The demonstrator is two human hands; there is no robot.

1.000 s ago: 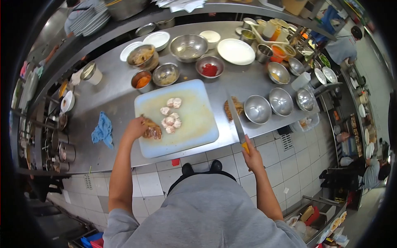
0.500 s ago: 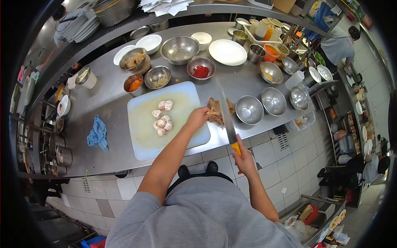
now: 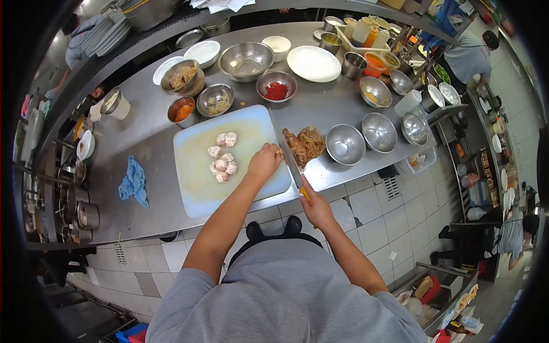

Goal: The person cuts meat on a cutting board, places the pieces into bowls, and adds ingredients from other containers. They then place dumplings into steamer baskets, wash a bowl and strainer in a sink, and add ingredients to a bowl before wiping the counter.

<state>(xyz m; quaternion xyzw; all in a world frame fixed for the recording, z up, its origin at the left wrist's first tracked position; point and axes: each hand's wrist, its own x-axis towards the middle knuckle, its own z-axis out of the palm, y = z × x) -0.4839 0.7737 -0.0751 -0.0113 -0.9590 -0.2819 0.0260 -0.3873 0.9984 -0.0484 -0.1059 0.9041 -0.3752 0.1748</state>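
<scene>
My right hand (image 3: pixel 318 211) is closed round the yellow handle of a large knife (image 3: pixel 286 146), whose blade points away from me along the right edge of the cutting board (image 3: pixel 197 191). Over the board's right side, my left hand (image 3: pixel 265 162) pinches a small piece of brownish food at its fingertips. To the right of the blade, a pile of brown shredded food (image 3: pixel 307 145) lies on the steel table. Several pale chunks (image 3: pixel 222 167) rest on the middle of the board.
Empty steel bowls (image 3: pixel 345 144) stand right of the brown pile. Behind the board are a bowl of red paste (image 3: pixel 276 90), other food bowls and a white plate (image 3: pixel 314 64). A blue cloth (image 3: pixel 133 182) lies at left. A person (image 3: pixel 469 57) stands at upper right.
My left hand has moved left from the brown pile onto the board with a small piece. The knife and my right hand have moved left, and the blade is now lower beside the board.
</scene>
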